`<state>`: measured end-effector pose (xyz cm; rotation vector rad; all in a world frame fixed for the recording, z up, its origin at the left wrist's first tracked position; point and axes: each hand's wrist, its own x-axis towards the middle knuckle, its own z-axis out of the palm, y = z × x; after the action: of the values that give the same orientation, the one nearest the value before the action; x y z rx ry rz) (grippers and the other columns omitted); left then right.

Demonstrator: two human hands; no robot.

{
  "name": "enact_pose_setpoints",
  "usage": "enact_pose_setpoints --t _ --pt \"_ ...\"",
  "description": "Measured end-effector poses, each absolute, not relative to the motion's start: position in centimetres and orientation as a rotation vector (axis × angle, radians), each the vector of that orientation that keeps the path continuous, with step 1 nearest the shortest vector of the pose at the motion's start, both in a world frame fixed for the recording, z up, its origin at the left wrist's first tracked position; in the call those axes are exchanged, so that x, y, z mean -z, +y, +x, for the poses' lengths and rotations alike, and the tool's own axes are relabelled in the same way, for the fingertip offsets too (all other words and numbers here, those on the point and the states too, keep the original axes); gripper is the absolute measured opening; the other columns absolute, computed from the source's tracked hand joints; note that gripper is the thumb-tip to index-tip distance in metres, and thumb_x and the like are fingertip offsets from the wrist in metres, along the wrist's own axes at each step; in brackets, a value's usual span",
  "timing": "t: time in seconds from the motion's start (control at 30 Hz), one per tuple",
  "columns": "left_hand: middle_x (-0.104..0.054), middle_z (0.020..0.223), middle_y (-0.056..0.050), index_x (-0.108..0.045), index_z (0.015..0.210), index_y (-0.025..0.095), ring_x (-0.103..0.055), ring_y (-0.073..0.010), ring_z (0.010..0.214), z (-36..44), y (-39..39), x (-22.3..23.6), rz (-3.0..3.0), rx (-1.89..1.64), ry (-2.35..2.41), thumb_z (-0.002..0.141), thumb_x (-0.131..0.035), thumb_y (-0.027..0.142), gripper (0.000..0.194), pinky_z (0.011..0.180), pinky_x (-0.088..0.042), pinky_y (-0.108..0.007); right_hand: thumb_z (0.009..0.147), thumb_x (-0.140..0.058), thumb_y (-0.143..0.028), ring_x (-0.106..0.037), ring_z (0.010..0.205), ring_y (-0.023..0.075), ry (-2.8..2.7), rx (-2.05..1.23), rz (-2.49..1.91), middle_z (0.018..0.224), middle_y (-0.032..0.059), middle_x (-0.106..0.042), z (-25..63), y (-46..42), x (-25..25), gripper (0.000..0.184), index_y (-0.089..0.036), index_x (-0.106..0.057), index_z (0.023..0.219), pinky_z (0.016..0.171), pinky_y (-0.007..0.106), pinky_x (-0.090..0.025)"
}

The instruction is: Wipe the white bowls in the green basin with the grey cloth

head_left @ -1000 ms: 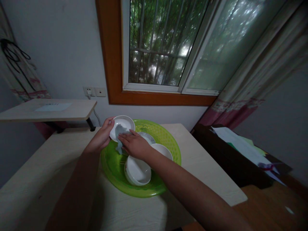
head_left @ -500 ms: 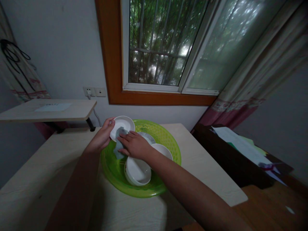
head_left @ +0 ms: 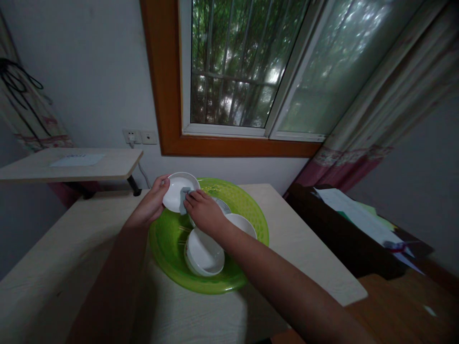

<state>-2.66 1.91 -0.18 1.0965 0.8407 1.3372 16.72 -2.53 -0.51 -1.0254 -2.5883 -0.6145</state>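
Observation:
My left hand (head_left: 157, 198) grips the left rim of a shallow white dish (head_left: 175, 190), thumb on the rim, tilting it above the far left side of a green plastic basin (head_left: 165, 258). Pressed to the dish's right side is a grey-blue cloth (head_left: 184, 198), pinched in the fingers of my right hand (head_left: 202, 209). Below the right wrist, white bowls (head_left: 206, 253) sit one inside another in the basin. Another white bowl (head_left: 244, 224) stands right of them, partly behind my forearm. A further dish (head_left: 223, 205) shows only in part behind my right hand.
The basin stands on a pale wooden table (head_left: 287, 239). A raised shelf (head_left: 71, 165) with a paper label is at the left. Behind are a wall socket (head_left: 139, 137) and a window. Papers (head_left: 358, 215) lie on a dark surface at the right.
My right hand has drawn its fingers together and shifted slightly right. The cloth, earlier spread and hanging below the dish, is now bunched at the dish's right side. The left hand holds still.

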Motion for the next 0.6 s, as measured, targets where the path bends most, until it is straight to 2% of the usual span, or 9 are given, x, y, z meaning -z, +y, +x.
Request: enact_pose_setpoints --t 0.13,0.27,0.37,0.47,0.6 --pt "-0.065 0.099 -0.002 -0.058 0.124 0.024 -0.059 -0.0118 0.075 -2.7 2.0 0.3 1.109 -1.352 0.857 0.088 -0.069 0.054 0.048 0.063 -0.047 -0.019 0.104 -0.050 -0.017 -0.064 0.119 0.0241 -2.653 0.460 -0.904 0.128 0.0181 -0.071 16.2 -2.7 0.7 0.030 -0.008 -0.061 0.131 0.109 0.042 -0.048" --pt "-0.066 0.103 -0.003 -0.057 0.127 0.024 -0.063 -0.0145 0.085 -2.7 1.9 0.3 1.109 -1.337 0.840 0.088 -0.069 0.055 0.050 0.070 -0.050 -0.021 0.104 -0.055 -0.032 -0.062 0.127 0.0253 -2.651 0.325 -0.803 0.138 0.0197 -0.065 15.9 -2.9 1.0 0.048 -0.006 -0.050 0.144 0.114 0.041 -0.044" --pt "-0.067 0.106 -0.004 -0.056 0.129 0.024 -0.063 -0.0143 0.086 -2.7 1.9 0.4 1.111 -1.330 0.821 0.088 -0.069 0.055 0.052 0.071 -0.051 -0.021 0.100 -0.060 -0.045 -0.061 0.127 0.0270 -2.639 0.281 -0.824 0.139 0.0198 -0.064 16.0 -3.1 0.8 0.060 -0.006 -0.049 0.144 0.117 0.042 -0.041" --pt "-0.067 0.107 -0.004 -0.057 0.130 0.024 -0.062 -0.0136 0.084 -2.7 2.1 0.6 1.109 -1.336 0.824 0.088 -0.069 0.054 0.053 0.069 -0.050 -0.020 0.098 -0.064 -0.046 -0.064 0.121 0.0278 -2.637 0.337 -0.930 0.131 0.0178 -0.069 16.2 -3.1 0.4 0.052 -0.008 -0.059 0.133 0.119 0.045 -0.038" --pt "-0.068 0.111 -0.006 -0.058 0.131 0.024 -0.063 -0.0147 0.086 -2.6 2.0 0.4 1.093 -1.333 0.831 0.091 -0.067 0.052 0.049 0.069 -0.050 -0.021 0.099 -0.062 -0.027 -0.061 0.120 0.0281 -2.588 0.512 -1.092 0.122 0.0160 -0.073 16.5 -2.9 -0.1 0.025 -0.010 -0.069 0.116 0.121 0.047 -0.034"
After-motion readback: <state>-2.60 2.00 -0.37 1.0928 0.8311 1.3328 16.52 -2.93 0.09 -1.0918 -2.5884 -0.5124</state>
